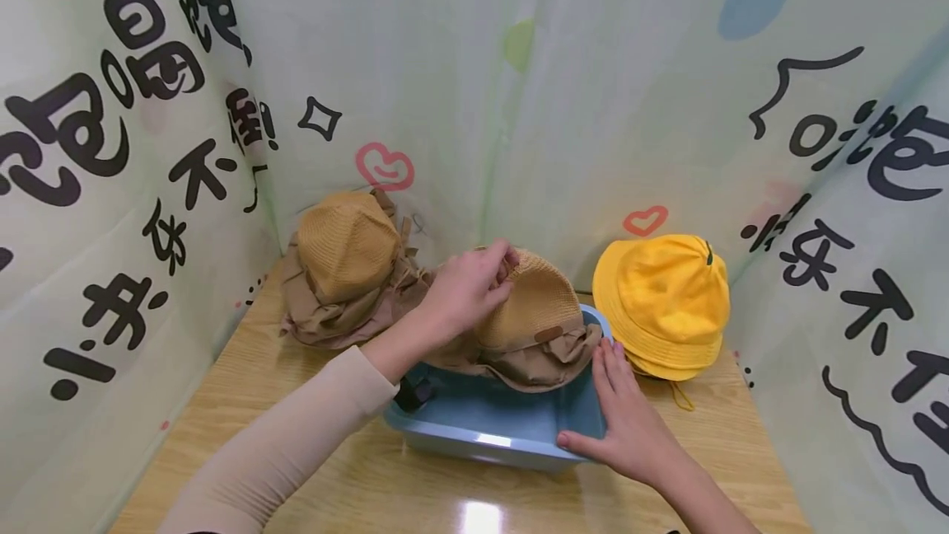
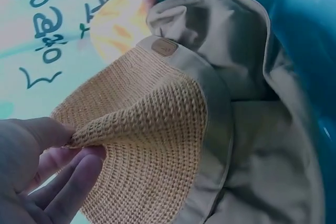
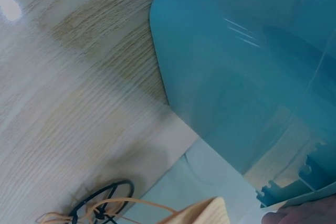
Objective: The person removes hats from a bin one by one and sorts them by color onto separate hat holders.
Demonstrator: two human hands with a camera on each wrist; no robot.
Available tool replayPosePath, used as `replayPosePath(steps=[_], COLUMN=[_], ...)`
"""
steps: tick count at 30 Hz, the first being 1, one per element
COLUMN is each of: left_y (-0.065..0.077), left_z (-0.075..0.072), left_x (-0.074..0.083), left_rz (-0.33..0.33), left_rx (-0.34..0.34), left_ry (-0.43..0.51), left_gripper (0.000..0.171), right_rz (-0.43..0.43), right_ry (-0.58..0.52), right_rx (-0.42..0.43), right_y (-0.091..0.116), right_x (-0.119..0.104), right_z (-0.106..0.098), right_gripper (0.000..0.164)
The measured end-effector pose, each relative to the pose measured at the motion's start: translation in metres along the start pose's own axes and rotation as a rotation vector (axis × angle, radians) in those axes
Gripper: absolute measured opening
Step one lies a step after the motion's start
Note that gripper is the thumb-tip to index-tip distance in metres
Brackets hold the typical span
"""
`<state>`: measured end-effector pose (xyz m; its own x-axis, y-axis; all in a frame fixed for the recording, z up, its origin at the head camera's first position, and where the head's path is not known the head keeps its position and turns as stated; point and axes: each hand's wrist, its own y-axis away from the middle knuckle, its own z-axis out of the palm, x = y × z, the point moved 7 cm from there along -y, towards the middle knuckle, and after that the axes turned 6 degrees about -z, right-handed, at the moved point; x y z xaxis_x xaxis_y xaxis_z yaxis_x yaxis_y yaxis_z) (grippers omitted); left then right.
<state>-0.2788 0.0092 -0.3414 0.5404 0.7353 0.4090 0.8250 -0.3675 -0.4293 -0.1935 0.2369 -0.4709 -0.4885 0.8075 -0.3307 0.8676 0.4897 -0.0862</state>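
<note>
My left hand [image 1: 469,291] pinches the top of a sun hat's tan knitted crown [image 1: 541,299]. In the left wrist view, thumb and fingers draw the weave into a fold above the brown cloth brim [image 2: 257,145]. The hat is over the back of a light blue plastic bin [image 1: 489,435], its brim hanging partly inside. My right hand [image 1: 626,423] rests on the bin's right rim, fingers straight along the side and thumb on the front corner. Only a fingertip [image 3: 304,214] of it shows in the right wrist view.
Another tan and brown sun hat [image 1: 348,245] sits at the left, its brim meeting the held one. A yellow bucket hat [image 1: 663,303] stands right of the bin, with a cord and a black wire base [image 3: 107,200] below. Printed curtains surround the wooden table [image 1: 326,443].
</note>
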Motion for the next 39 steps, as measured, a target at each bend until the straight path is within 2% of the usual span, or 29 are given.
replayPosePath(steps=[7,20,30,39], left_y=[-0.001,0.003,0.005,0.002], left_z=[-0.019,-0.051,-0.067,-0.090], left_x=[-0.002,-0.010,-0.016,-0.019], left_rz=[-0.032,-0.049,-0.049,-0.039], left_rx=[0.076,0.177,0.223,0.279], left_ry=[0.009,0.091,0.150,0.198], left_gripper=[0.022,0.012,0.010,0.007], right_rz=[0.018,0.007,0.017,0.011], right_ry=[-0.016,-0.024,-0.027,-0.017], right_rx=[-0.017,-0.011,-0.009,-0.001], right_y=[0.000,0.001,0.001,0.002], right_x=[-0.001,-0.003,-0.001,-0.002], right_z=[0.000,0.001,0.001,0.000], right_gripper=[0.124,0.122,0.122,0.120])
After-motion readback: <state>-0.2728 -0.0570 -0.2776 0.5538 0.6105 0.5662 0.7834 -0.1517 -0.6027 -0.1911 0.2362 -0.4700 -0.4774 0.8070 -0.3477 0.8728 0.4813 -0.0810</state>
